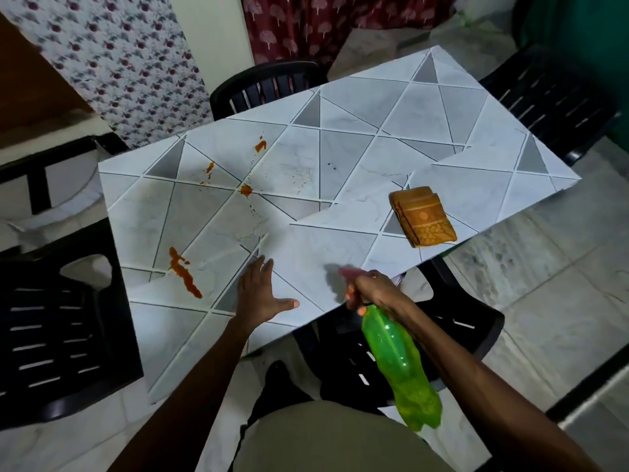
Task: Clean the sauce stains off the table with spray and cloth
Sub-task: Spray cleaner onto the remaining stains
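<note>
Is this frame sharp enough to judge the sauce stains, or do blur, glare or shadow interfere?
Head view: the sauce stains read sharp on the table; the pink nozzle of the spray bottle in the right hand is blurred, with a soft shadow beside it; the curtain at upper left is smeared; no strong glare.

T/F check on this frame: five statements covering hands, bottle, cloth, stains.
1. The right hand grips the green spray bottle. True.
2. The left hand holds the cloth. False: it is open with straight fingers at the near part of the table, and the folded orange cloth lies untouched.
3. The sauce stains are on the table's left part. True.
4. The cloth covers a stain. False: it lies near the right edge, well apart from them.
5. The bottle stands upright on the table. False: it is held tilted, with its body off the near edge.
</note>
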{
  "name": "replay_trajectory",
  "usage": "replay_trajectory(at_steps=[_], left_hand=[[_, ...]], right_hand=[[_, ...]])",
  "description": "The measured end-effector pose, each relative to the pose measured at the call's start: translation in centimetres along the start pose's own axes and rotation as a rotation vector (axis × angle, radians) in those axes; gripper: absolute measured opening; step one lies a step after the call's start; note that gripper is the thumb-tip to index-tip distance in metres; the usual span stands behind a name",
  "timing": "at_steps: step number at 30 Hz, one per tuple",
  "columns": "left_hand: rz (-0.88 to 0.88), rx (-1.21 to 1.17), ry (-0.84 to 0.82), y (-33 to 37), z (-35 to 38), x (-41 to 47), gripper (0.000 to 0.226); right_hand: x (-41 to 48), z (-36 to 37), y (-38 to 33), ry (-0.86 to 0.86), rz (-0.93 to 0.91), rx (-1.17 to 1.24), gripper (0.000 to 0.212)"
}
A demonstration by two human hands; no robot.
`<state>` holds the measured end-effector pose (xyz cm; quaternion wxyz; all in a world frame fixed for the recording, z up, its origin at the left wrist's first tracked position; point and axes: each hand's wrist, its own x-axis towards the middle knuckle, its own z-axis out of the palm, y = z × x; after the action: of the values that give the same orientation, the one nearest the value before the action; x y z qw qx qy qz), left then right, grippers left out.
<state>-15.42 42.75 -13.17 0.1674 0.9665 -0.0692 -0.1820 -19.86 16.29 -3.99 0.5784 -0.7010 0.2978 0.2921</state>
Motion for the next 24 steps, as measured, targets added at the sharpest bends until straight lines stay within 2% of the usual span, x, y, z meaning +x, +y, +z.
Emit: replay_trajectory(at_steps=[4, 7, 11, 14, 18, 24], left_hand=[[-0.041, 0.022, -0.005, -2.4, -1.5, 0.1, 0.140], [-0.050, 0.035, 0.004, -4.5, -2.6, 0.5, 0.138], [-0.006, 0.087, -0.050, -5.8, -4.1, 2.0, 0.133], [0.073, 0.081, -0.081, -5.4, -4.5, 3.4, 0.133], [0.204, 0.065, -0.110, -3.8, -4.1, 5.2, 0.129], [0.342, 0.069, -0.127, -1.6, -3.5, 6.9, 0.125]], right_hand=[[0.8, 4.0, -2.1, -0.090, -0.024, -0.026, 0.033], [1.3, 5.6, -3.1, -0.074, -0.015, -0.032, 0.032], [2.5, 4.2, -3.6, 0.095, 0.007, -0.048, 0.032], [3.3, 1.1, -2.3, 0.225, 0.013, 0.008, 0.044], [1.4, -1.2, -1.9, 0.337, 0.017, 0.018, 0.028], [0.6, -1.8, 0.3, 0.565, 0.027, 0.033, 0.046]])
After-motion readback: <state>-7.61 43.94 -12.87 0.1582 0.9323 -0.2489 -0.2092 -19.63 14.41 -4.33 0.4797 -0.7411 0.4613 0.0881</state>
